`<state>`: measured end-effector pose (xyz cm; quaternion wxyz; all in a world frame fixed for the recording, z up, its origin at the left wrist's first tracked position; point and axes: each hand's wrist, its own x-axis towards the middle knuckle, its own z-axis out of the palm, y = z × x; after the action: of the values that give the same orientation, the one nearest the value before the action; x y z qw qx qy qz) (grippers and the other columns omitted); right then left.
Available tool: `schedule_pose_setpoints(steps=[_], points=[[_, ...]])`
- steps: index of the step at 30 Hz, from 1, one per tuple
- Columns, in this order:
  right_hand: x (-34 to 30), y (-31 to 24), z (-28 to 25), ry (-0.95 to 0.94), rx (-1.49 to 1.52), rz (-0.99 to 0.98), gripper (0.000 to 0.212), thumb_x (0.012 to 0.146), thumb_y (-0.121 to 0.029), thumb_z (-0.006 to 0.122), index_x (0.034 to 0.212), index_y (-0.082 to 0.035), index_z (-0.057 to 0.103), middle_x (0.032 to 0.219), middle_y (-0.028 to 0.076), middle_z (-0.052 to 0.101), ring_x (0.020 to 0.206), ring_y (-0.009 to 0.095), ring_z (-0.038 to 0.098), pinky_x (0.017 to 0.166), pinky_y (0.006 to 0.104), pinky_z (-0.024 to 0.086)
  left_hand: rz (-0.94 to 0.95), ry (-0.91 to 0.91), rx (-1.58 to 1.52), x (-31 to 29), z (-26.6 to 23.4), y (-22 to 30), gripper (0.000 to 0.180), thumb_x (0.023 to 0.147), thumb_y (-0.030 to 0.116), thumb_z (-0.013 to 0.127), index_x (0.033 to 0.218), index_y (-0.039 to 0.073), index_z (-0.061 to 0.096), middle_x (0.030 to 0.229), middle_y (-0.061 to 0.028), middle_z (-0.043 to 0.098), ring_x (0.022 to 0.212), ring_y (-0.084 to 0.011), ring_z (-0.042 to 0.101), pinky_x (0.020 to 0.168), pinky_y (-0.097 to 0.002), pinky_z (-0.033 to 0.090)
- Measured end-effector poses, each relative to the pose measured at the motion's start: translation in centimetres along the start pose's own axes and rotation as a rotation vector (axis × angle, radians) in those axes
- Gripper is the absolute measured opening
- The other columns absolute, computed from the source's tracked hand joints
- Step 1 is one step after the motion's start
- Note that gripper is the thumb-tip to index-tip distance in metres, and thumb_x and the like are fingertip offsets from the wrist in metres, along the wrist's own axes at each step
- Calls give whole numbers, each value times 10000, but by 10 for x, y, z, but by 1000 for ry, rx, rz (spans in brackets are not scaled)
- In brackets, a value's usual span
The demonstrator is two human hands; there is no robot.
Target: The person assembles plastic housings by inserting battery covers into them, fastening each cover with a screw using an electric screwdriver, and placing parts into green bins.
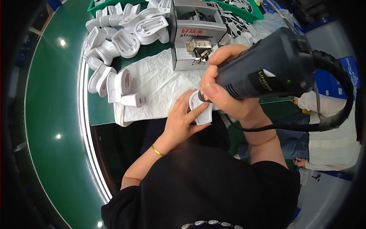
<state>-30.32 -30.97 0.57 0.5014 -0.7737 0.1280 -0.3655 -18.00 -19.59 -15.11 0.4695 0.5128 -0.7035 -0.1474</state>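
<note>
My right hand [223, 86] is wrapped round a black corded electric screwdriver [263, 68], held tilted with its tip pointing down to the left. That tip reaches into a white plastic housing [206, 115] at the front edge of the cloth. My left hand [182, 118] grips the housing from its left side, fingers on its rim and face. Whether a screw sits under the tip is hidden. Left of my hands, a few similar white housings [114, 86] stand on the white cloth [152, 80].
Beyond the cloth stands a grey screw-feeder machine [196, 34]. White housings [126, 42] are piled left of it; small black and white parts [236, 28] lie right, near a green bin [253, 11]. The cable [339, 76] loops at right, by another person's sleeve [324, 105].
</note>
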Motion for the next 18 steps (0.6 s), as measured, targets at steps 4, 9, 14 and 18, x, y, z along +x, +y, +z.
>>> schedule_pose_setpoints(steps=[4,9,14,18], points=[[-3,11,-24,154,84,-127,463,851,-10,646,1236,46,397,762,99,595,643,187,595,643,349,521,-22,16,167,6,-8,16,620,685,200,833,1276,243,648,1419,-197,462,1290,-428,450,1014,-467,460],[-23,20,-117,780,-9,186,501,881,-279,736,1198,7,474,788,81,587,625,169,589,622,322,519,225,-152,326,9,-31,31,509,747,87,662,1227,256,673,1455,-123,459,1334,-409,416,1089,-462,404],[-92,109,-242,858,-516,742,648,830,-356,775,1257,24,470,938,139,625,824,243,641,760,378,536,216,-347,371,27,-59,38,421,690,20,668,1085,165,678,1424,-138,498,1314,-360,468,1031,-448,457],[-102,150,-244,612,-1024,1121,745,840,-385,724,1412,-49,385,1288,277,558,1173,448,565,963,494,483,142,-299,408,24,-82,28,415,682,-12,690,1073,120,653,1338,-147,561,1190,-361,583,911,-397,539]])
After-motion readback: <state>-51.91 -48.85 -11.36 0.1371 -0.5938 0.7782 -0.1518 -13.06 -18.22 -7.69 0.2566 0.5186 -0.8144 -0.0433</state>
